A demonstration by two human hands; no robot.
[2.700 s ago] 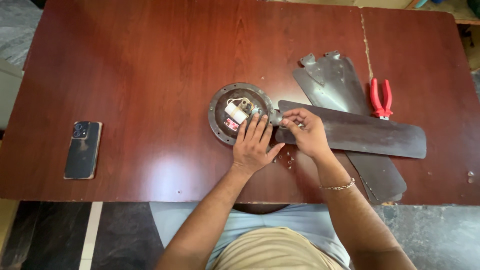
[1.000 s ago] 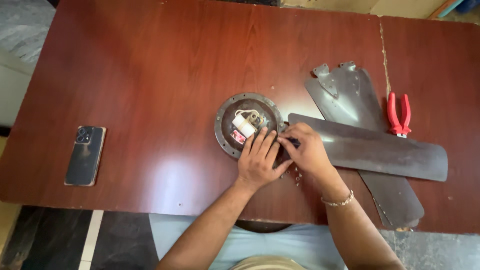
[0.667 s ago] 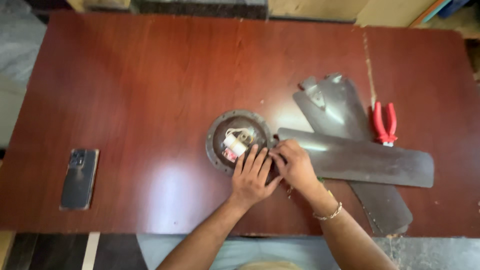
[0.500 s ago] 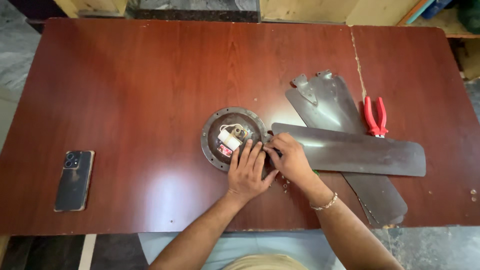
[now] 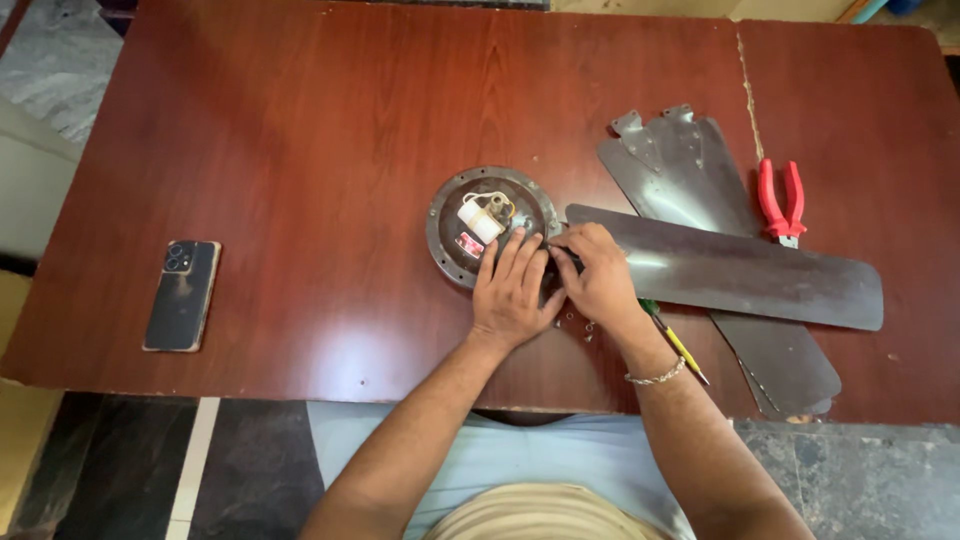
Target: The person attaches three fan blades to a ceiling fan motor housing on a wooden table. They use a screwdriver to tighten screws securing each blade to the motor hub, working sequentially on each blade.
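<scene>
A round dark fan motor housing (image 5: 460, 215) lies on the table with a white capacitor and wires inside. My left hand (image 5: 512, 290) rests flat on its near rim, fingers spread, holding it down. Beside it, my right hand (image 5: 598, 278) is pinched closed at the joint where a long grey fan blade (image 5: 740, 270) meets the housing. What its fingertips hold is hidden. A yellow-handled screwdriver (image 5: 678, 345) lies under my right wrist.
More fan blades (image 5: 690, 160) are stacked under the long one at the right. Red-handled pliers (image 5: 780, 200) lie past them. A dark phone (image 5: 181, 294) sits near the table's left front edge. Small screws (image 5: 580, 325) lie near my right hand.
The view has shifted slightly between frames. Both hands stay at the housing and blade joint, with only small finger movement of the right hand.
</scene>
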